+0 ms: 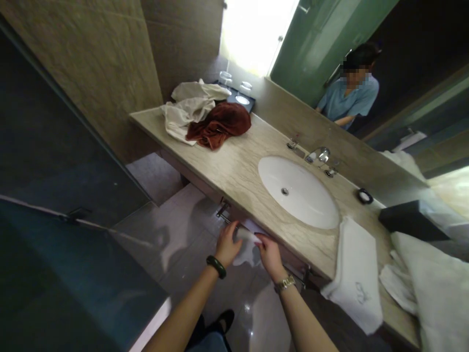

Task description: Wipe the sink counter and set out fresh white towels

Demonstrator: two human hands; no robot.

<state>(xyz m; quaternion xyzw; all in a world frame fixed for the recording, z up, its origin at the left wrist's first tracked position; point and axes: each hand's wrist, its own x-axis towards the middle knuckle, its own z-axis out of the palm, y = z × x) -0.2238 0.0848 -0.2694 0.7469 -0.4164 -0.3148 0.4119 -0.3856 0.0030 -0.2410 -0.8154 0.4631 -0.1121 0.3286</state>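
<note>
Under the front edge of the counter, a white cloth (248,237) is at the metal towel rail (289,268), its lower part blurred. My right hand (270,255), with a metal watch on its wrist, pinches the cloth's right side between thumb and fingers. At its left side is my left hand (227,246), a dark bangle on the wrist. Its fingers curve by the rail with the thumb apart; whether they touch the cloth I cannot make out.
A white sink (298,190) is set into the stone counter (234,168). Crumpled white cloths (188,105) and a brown towel (223,124) lie at its left end. A folded white towel (357,274) hangs over the front edge. A glass door (73,264) stands left.
</note>
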